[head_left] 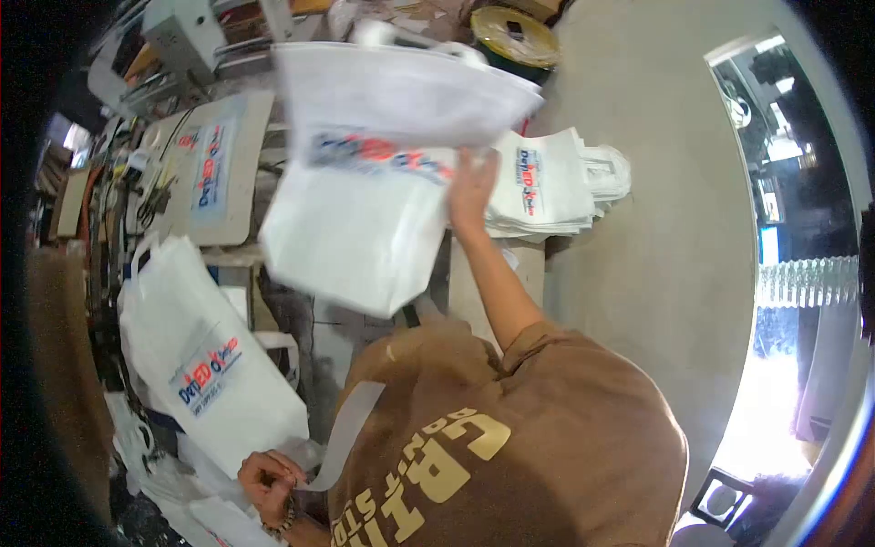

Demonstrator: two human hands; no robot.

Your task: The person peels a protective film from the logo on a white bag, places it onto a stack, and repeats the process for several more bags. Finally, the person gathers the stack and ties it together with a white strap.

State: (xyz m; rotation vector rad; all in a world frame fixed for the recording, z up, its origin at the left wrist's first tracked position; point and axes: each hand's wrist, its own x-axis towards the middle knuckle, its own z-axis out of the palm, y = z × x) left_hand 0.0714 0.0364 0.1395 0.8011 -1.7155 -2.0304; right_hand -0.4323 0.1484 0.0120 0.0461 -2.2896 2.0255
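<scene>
My right hand (pixel 473 190) is closed on the side edge of a large white bag (pixel 355 232) with a blue and red print, which hangs raised in front of me and is blurred. Low on the left, my left hand (pixel 270 483), with a beaded bracelet at its wrist, has its fingers pinched around the end of a white strip (pixel 349 436). Just above that hand lies another printed white bag (pixel 205 365) with handles. A stack of printed white bags (pixel 540 187) sits to the right of my right hand.
A flat pale board (pixel 241 182) with a printed piece on it is at the left, below metal machine parts (pixel 182 41). A yellow-rimmed round spool (pixel 515 38) stands at the top. More white bags (pixel 223 521) lie at lower left.
</scene>
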